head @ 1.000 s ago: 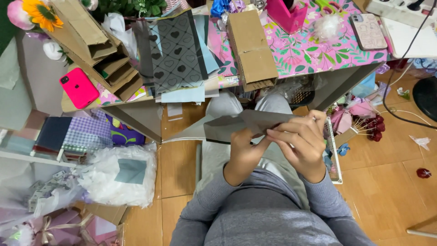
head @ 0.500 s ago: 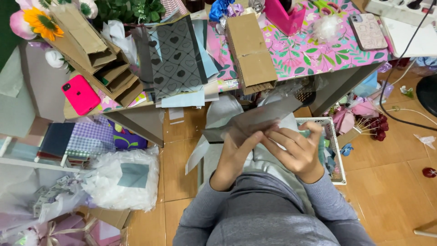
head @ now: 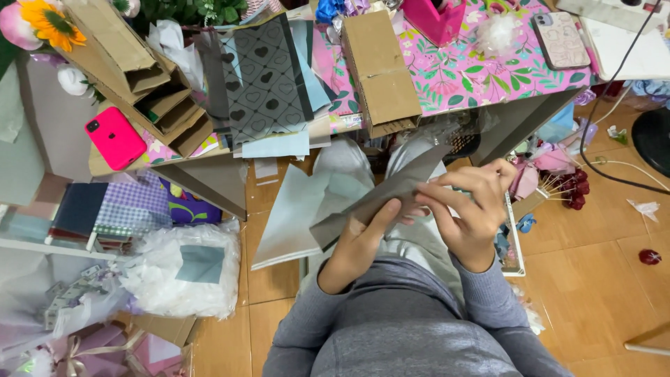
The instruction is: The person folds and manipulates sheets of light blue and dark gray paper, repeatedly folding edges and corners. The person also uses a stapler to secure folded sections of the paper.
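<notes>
Two hands, left hand [head: 359,241] and right hand [head: 471,209], on one grey paper sheet [head: 391,192]

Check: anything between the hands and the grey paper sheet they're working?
Nothing visible. The left hand pinches the folded grey paper sheet from below with its thumb on top, and the right hand grips its upper right edge directly. The pale blue paper sheet hangs behind it, not between.
</notes>
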